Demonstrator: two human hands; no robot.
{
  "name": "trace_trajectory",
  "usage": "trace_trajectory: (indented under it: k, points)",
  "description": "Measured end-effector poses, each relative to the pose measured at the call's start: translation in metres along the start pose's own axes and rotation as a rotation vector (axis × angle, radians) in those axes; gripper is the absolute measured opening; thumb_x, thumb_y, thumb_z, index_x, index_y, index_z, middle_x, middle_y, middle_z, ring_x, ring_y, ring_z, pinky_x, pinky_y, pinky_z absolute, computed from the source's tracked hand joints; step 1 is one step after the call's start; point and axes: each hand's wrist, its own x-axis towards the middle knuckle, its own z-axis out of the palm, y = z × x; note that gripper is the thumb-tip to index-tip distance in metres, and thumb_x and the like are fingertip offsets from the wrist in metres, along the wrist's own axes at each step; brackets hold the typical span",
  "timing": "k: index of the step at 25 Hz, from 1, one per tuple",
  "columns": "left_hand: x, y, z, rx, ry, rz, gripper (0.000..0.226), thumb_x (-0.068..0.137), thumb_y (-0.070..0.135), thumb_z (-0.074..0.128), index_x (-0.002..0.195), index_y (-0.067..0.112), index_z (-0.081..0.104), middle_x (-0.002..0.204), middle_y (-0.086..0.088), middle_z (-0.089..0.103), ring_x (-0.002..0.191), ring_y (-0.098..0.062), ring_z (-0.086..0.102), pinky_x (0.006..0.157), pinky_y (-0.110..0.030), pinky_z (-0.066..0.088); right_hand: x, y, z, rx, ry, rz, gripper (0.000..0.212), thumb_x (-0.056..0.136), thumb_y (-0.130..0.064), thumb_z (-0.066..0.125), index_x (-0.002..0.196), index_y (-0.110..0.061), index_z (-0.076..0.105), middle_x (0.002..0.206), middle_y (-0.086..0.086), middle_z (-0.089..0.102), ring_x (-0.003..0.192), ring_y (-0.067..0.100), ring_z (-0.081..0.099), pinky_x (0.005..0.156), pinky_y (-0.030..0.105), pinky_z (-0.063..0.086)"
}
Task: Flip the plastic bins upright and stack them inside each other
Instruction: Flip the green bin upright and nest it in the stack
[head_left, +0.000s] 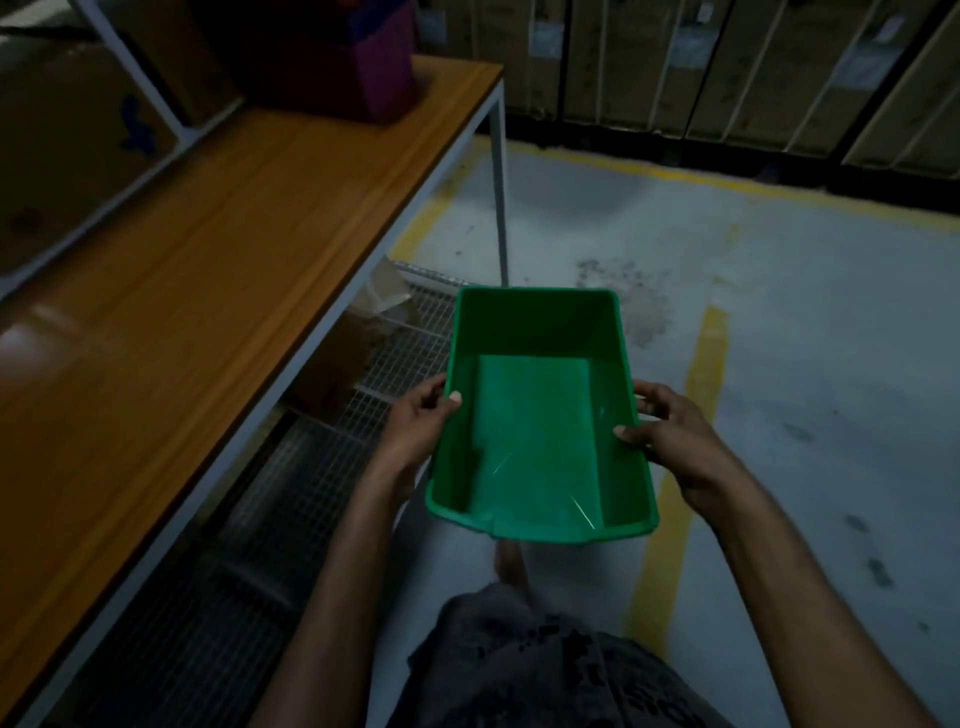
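Observation:
A green plastic bin is held upright in the air over the floor, its open side facing up and nothing inside it. My left hand grips its left rim, thumb over the edge. My right hand grips the right rim, thumb hooked inside. At the far end of the wooden table stands a stack of bins, a magenta bin lowest with a blue one set in it; the top of the stack is cut off by the frame.
The table runs along the left, with a wire-mesh lower shelf holding cardboard pieces. Grey floor with yellow lines lies to the right. Strapped cardboard cartons line the back. My foot is below the bin.

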Motion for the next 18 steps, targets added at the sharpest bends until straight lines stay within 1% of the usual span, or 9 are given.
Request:
trace_trajectory:
  k: [2,4,6,9,12,13,15,16,18]
  points:
    - [0.031,0.000,0.012,0.086,0.029,0.095,0.045,0.100,0.010,0.061,0.143,0.019,0.055,0.133,-0.005,0.064,0.114,-0.026,0.064,0.090,-0.035,0.055,0.016,0.000,0.006,-0.128,0.126,-0.189,0.057,0.090,0.014,0.059,0.134,-0.022,0.053,0.121,0.003,0.059,0.096,0.016,0.063,0.073,0.030,0.055]
    - [0.054,0.005,0.024,0.120,0.081,0.175,0.046,0.100,0.010,0.061,0.145,0.017,0.051,0.136,-0.003,0.058,0.119,-0.024,0.058,0.094,-0.037,0.050,0.037,-0.002,0.014,-0.280,0.238,-0.352,0.060,0.090,0.007,0.064,0.136,-0.028,0.050,0.124,0.000,0.054,0.102,0.017,0.057,0.077,0.036,0.054]
    - [0.079,0.016,0.034,0.090,0.109,0.256,0.045,0.101,0.014,0.061,0.144,0.016,0.048,0.135,-0.005,0.058,0.121,-0.026,0.058,0.096,-0.040,0.051,0.063,-0.013,0.017,-0.336,0.325,-0.411,0.063,0.090,0.004,0.067,0.136,-0.035,0.048,0.124,-0.006,0.051,0.103,0.013,0.054,0.079,0.046,0.056]
    - [0.112,0.044,0.043,0.077,0.126,0.332,0.046,0.102,0.017,0.061,0.146,0.021,0.047,0.137,-0.005,0.057,0.122,-0.021,0.057,0.100,-0.043,0.052,0.095,-0.045,0.017,-0.311,0.431,-0.451,0.068,0.086,0.005,0.069,0.132,-0.041,0.050,0.121,-0.013,0.053,0.100,0.011,0.056,0.078,0.048,0.057]
    - [0.146,0.078,0.053,0.079,0.138,0.376,0.047,0.100,0.030,0.060,0.144,0.033,0.045,0.142,-0.001,0.052,0.125,-0.009,0.054,0.098,-0.031,0.051,0.133,-0.081,0.010,-0.291,0.495,-0.469,0.068,0.083,0.007,0.071,0.131,-0.038,0.053,0.119,-0.010,0.056,0.098,0.014,0.057,0.079,0.048,0.058]
    - [0.156,0.090,0.056,0.094,0.135,0.402,0.047,0.099,0.033,0.059,0.143,0.037,0.044,0.141,0.003,0.050,0.123,0.001,0.052,0.096,-0.022,0.049,0.145,-0.093,0.007,-0.280,0.499,-0.470,0.067,0.083,0.008,0.070,0.129,-0.037,0.054,0.118,-0.010,0.057,0.098,0.015,0.058,0.079,0.048,0.058]
    - [0.181,0.112,0.063,0.113,0.131,0.438,0.046,0.102,0.027,0.059,0.144,0.036,0.044,0.137,0.009,0.047,0.116,0.020,0.047,0.089,-0.007,0.045,0.176,-0.120,-0.002,-0.255,0.472,-0.474,0.066,0.083,0.009,0.070,0.126,-0.039,0.054,0.114,-0.011,0.059,0.098,0.016,0.058,0.081,0.049,0.058]
    - [0.192,0.124,0.066,0.118,0.146,0.455,0.046,0.102,0.022,0.059,0.144,0.034,0.045,0.136,0.009,0.047,0.115,0.023,0.046,0.088,-0.004,0.044,0.192,-0.135,-0.006,-0.250,0.448,-0.478,0.065,0.083,0.009,0.069,0.125,-0.039,0.054,0.112,-0.014,0.060,0.098,0.015,0.058,0.082,0.049,0.058]
    - [0.220,0.148,0.075,0.108,0.212,0.495,0.047,0.102,0.018,0.058,0.145,0.032,0.046,0.138,0.009,0.046,0.119,0.017,0.046,0.090,-0.007,0.043,0.231,-0.167,-0.013,-0.221,0.374,-0.495,0.064,0.085,0.011,0.068,0.124,-0.038,0.055,0.110,-0.021,0.059,0.097,0.016,0.058,0.084,0.050,0.058]
